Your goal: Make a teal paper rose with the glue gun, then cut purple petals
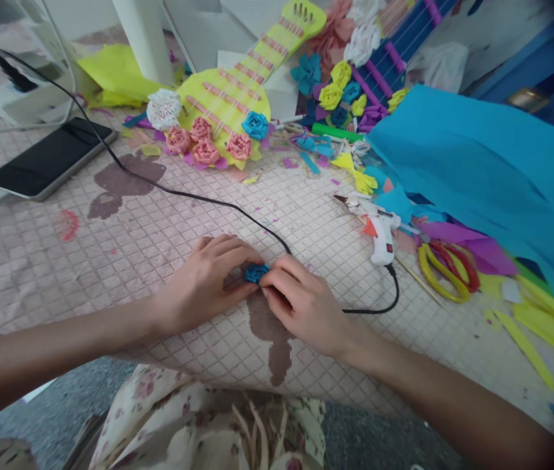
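Observation:
Between my two hands is a small blue paper flower (256, 273), just above the quilted cloth near the table's front edge. My left hand (213, 271) curls round its left side, thumb below and fingers above. From the other side, the fingertips of my right hand (303, 297) pinch its edge. Fingers cover part of the flower. Beyond my hands lies a yellow paper guitar (230, 98) with pink strips, bearing pink, white and blue paper flowers. A white glue gun (379, 228) rests to the right of my right hand.
A black cable (198, 196) crosses the cloth behind my hands. At left lies a phone (51, 156) near a power strip (22, 98). To the right are scissors (446, 271), blue paper sheets (482, 150), yellow strips (524, 346) and loose paper flowers (340, 85).

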Tool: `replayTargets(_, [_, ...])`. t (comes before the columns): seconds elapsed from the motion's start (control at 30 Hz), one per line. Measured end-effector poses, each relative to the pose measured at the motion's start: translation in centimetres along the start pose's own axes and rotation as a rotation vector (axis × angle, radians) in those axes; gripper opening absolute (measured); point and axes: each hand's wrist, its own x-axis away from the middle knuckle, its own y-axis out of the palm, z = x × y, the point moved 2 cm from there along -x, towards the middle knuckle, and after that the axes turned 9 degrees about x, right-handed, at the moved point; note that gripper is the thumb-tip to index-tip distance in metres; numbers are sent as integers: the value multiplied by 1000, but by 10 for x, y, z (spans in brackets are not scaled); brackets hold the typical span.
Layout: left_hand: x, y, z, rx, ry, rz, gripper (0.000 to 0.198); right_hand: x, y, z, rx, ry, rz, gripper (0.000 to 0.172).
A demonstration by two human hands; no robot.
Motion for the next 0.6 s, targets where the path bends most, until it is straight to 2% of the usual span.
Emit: replayTargets(0.6, [-2, 1, 1, -5, -11, 3, 20, 1, -1, 3, -74, 20, 7, 11])
